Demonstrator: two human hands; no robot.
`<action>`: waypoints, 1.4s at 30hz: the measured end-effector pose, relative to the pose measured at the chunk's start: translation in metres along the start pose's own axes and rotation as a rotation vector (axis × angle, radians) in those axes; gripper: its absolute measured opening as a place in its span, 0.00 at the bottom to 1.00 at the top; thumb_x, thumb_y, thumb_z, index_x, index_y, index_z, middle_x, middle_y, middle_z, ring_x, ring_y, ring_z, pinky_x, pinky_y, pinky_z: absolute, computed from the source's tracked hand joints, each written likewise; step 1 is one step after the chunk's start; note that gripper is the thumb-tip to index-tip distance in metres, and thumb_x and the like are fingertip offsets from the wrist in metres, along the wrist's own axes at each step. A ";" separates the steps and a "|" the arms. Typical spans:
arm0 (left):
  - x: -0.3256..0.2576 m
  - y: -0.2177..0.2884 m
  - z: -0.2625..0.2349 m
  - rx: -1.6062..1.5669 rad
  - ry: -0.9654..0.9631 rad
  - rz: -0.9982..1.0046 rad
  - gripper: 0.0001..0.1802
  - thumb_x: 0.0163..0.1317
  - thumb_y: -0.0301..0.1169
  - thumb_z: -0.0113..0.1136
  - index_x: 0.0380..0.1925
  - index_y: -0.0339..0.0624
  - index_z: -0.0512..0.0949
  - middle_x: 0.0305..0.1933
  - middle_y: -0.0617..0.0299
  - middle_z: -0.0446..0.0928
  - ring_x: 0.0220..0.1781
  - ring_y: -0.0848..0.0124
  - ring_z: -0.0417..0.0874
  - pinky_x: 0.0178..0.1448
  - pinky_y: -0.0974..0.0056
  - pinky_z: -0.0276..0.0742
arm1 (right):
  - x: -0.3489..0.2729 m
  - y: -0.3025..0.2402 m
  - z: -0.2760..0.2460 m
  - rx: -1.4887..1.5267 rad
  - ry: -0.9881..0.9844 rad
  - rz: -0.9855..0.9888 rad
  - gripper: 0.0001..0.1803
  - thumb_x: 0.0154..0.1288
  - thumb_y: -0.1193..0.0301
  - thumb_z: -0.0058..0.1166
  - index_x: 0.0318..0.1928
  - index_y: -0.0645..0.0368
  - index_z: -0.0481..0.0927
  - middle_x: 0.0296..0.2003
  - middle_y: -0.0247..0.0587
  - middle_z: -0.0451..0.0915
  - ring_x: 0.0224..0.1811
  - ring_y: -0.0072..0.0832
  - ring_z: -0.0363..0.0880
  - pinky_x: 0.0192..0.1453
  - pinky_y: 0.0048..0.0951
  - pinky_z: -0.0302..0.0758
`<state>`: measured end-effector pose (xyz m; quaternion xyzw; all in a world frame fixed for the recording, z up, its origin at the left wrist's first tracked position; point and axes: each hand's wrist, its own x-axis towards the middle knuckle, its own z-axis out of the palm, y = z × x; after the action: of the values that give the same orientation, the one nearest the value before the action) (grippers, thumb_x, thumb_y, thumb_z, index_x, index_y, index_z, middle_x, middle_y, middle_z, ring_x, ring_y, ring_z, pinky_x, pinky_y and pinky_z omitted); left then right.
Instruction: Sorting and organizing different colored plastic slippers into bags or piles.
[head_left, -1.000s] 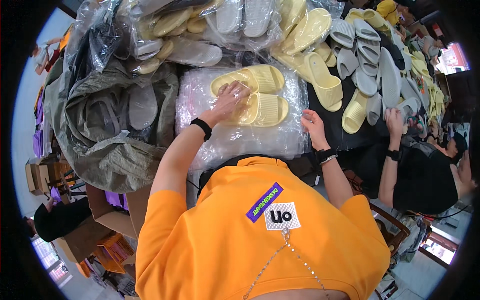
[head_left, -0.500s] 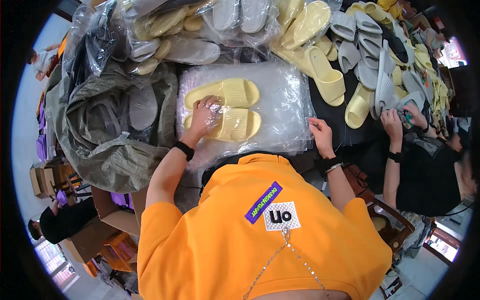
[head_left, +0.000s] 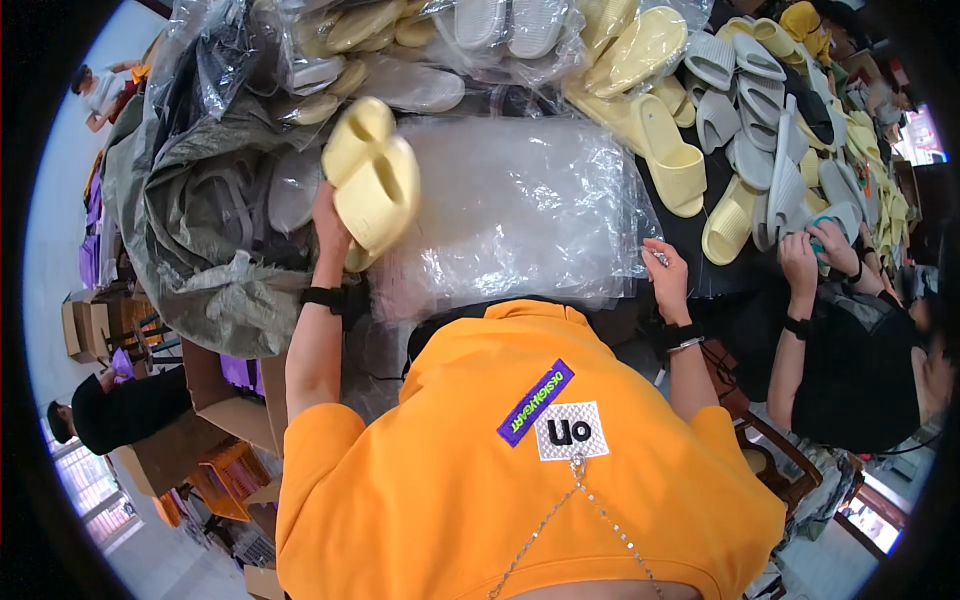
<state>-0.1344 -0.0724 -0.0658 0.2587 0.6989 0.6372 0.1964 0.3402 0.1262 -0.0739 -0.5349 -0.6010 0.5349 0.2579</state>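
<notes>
A pair of pale yellow slide slippers (head_left: 372,190) is lifted and tilted in my left hand (head_left: 332,222), whose fingers are partly hidden behind them. They hang between a grey-green woven sack (head_left: 240,310) and a stack of clear plastic bags (head_left: 520,210). Grey slippers (head_left: 295,190) lie inside the sack. By the right edge of the bag stack, my right hand (head_left: 668,272) is closed in a pinch; a small silvery thing shows at its fingertips, too small to name.
Bagged yellow and grey slippers (head_left: 420,85) are heaped at the back. Loose slippers (head_left: 760,110) pile up at the right, where a co-worker's hands (head_left: 800,262) handle something green. Cardboard boxes (head_left: 215,400) stand at the lower left.
The yellow slippers have left the bag stack, raised and swung left in my left hand towards the sack. My right hand stays beside the bag stack, its fingers now drawn together.
</notes>
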 end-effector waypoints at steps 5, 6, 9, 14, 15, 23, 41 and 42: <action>-0.002 0.108 0.041 0.012 0.064 0.376 0.18 0.55 0.24 0.54 0.47 0.33 0.71 0.45 0.58 0.75 0.45 0.74 0.75 0.49 0.70 0.69 | -0.011 -0.009 0.017 -0.057 -0.104 -0.099 0.14 0.55 0.74 0.55 0.44 0.62 0.77 0.37 0.34 0.74 0.35 0.20 0.71 0.38 0.20 0.68; -0.010 0.126 0.056 0.063 0.008 0.422 0.20 0.52 0.22 0.57 0.47 0.33 0.71 0.45 0.59 0.75 0.45 0.74 0.75 0.48 0.70 0.69 | -0.013 -0.012 0.023 -0.098 -0.148 -0.116 0.15 0.55 0.73 0.56 0.44 0.64 0.76 0.38 0.37 0.75 0.40 0.23 0.73 0.45 0.23 0.69; -0.034 0.146 0.118 0.338 -0.191 0.606 0.18 0.45 0.27 0.63 0.38 0.37 0.73 0.34 0.52 0.74 0.36 0.59 0.76 0.39 0.62 0.71 | -0.024 -0.009 0.048 -0.100 -0.282 -0.149 0.15 0.55 0.73 0.54 0.44 0.64 0.76 0.39 0.40 0.77 0.41 0.25 0.73 0.45 0.24 0.69; -0.074 0.037 0.208 0.645 -0.533 0.614 0.09 0.43 0.31 0.57 0.24 0.39 0.72 0.31 0.54 0.71 0.37 0.56 0.71 0.40 0.56 0.68 | -0.030 0.029 0.072 -0.282 -0.311 -0.185 0.14 0.54 0.73 0.50 0.43 0.64 0.76 0.32 0.45 0.76 0.32 0.31 0.75 0.36 0.27 0.70; -0.074 0.015 0.207 0.722 -0.509 0.620 0.09 0.43 0.31 0.57 0.24 0.40 0.72 0.32 0.55 0.71 0.38 0.56 0.71 0.40 0.55 0.68 | -0.031 0.034 0.073 -0.292 -0.295 -0.156 0.14 0.54 0.74 0.50 0.42 0.64 0.76 0.31 0.45 0.75 0.30 0.31 0.75 0.35 0.27 0.70; 0.004 -0.047 0.062 1.221 -0.093 0.456 0.08 0.45 0.28 0.55 0.28 0.40 0.72 0.34 0.53 0.73 0.40 0.56 0.73 0.41 0.53 0.69 | -0.037 0.041 0.078 -0.166 -0.196 -0.205 0.13 0.53 0.76 0.50 0.41 0.63 0.77 0.28 0.43 0.74 0.28 0.29 0.74 0.33 0.27 0.70; -0.056 -0.005 0.256 0.953 -0.591 0.596 0.12 0.48 0.29 0.52 0.36 0.45 0.74 0.40 0.57 0.73 0.46 0.58 0.72 0.44 0.52 0.70 | -0.011 0.038 0.097 -1.008 -0.463 -0.739 0.29 0.59 0.49 0.44 0.59 0.44 0.65 0.61 0.42 0.58 0.66 0.43 0.48 0.66 0.55 0.37; -0.046 -0.011 0.248 0.970 -0.538 0.599 0.12 0.49 0.29 0.52 0.37 0.45 0.74 0.40 0.58 0.73 0.47 0.59 0.71 0.44 0.52 0.70 | -0.007 0.040 0.096 -1.022 -0.452 -0.730 0.30 0.59 0.48 0.43 0.60 0.43 0.63 0.63 0.42 0.55 0.67 0.44 0.46 0.66 0.56 0.36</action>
<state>0.0506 0.0950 -0.1065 0.6540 0.7318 0.1879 0.0386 0.2720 0.0783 -0.1373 -0.2269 -0.9606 0.1604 0.0042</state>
